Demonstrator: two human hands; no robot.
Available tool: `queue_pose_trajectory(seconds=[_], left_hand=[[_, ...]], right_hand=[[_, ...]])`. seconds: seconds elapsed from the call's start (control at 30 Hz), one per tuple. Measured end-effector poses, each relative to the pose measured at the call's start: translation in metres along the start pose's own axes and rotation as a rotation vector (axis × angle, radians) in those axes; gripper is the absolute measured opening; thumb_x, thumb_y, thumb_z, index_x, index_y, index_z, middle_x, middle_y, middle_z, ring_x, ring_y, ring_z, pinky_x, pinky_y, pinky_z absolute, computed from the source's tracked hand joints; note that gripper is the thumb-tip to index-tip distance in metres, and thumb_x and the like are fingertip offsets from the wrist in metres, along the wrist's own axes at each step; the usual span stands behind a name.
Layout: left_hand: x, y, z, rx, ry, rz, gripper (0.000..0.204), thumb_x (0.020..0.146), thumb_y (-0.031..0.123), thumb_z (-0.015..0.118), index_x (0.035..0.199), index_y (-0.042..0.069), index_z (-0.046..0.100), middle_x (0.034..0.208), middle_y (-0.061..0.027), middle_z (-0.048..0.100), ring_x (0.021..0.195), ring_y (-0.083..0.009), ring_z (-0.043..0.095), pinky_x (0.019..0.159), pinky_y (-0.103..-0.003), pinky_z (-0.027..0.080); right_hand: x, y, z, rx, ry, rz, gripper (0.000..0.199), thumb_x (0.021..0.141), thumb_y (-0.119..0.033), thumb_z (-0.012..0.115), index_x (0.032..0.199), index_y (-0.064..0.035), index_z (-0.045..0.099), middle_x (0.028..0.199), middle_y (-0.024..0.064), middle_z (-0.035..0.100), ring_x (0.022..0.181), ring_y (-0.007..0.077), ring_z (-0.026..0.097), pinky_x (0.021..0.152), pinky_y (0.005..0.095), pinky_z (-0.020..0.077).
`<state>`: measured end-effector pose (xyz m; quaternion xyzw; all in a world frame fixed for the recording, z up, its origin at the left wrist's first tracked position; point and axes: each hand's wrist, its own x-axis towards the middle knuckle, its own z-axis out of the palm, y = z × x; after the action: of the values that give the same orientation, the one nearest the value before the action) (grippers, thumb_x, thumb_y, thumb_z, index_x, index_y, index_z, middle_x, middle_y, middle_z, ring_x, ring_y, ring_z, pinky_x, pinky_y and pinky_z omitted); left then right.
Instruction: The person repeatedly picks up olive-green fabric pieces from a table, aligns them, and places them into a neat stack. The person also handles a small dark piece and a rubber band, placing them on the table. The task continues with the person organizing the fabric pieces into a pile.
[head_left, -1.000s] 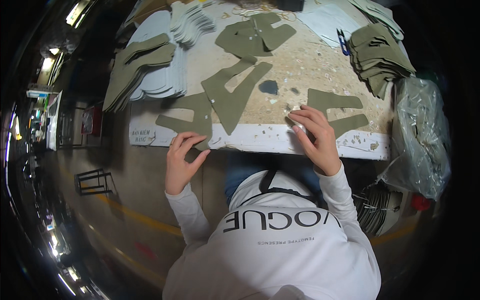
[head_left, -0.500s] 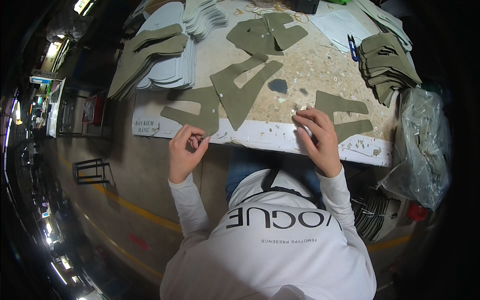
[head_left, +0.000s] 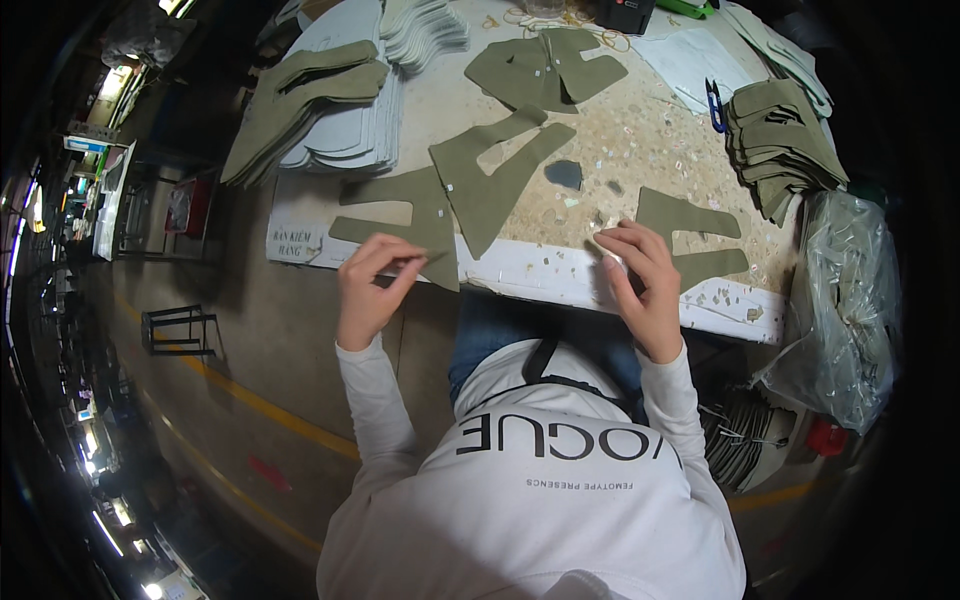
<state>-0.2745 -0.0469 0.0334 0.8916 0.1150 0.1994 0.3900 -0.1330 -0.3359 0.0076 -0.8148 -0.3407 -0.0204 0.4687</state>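
At the near edge of the table (head_left: 535,268), left of its middle, I see the left hand (head_left: 372,290) with thumb and fingertips drawn together over a notched olive piece (head_left: 425,222); I cannot tell whether they grip it. That piece reaches the table's near edge and touches a V-shaped olive piece (head_left: 468,190) nearer the table's middle. Right of the table's middle, I have the right hand (head_left: 648,285) loosely curled, thumb and fingers apart, beside another notched piece (head_left: 660,213). Blue snips (head_left: 715,106) and an olive stack (head_left: 780,140) lie toward the table's right side.
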Motion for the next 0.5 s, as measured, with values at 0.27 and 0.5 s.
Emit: queue_pose_trajectory(seconds=[0.27,0.5], left_hand=[[-0.022,0.036,0.012,0.058,0.121,0.048,0.017,0.077,-0.004,0.071,0.093,0.003,0.073,0.087,-0.0071,0.064,0.071,-0.0148,0.064,0.063,-0.027,0.052],[-0.057,0.033,0.037,-0.749,-0.336,-0.544,0.049,0.107,0.036,0.033,0.122,-0.005,0.057,0.106,-0.0146,0.067,0.093,-0.02,0.067,0.084,-0.032,0.054]], right_hand=[[0.031,-0.044,0.073,1.125,-0.44,0.443,0.046,0.103,-0.021,0.05,0.146,-0.009,0.039,0.114,0.0102,0.064,0.09,0.0122,0.063,0.077,0.0234,0.0499],[0.041,-0.056,0.103,0.703,-0.429,0.294,0.054,0.082,-0.006,0.069,0.134,-0.0102,0.054,0.088,0.0068,0.059,0.066,0.0136,0.053,0.064,0.0259,0.0472]])
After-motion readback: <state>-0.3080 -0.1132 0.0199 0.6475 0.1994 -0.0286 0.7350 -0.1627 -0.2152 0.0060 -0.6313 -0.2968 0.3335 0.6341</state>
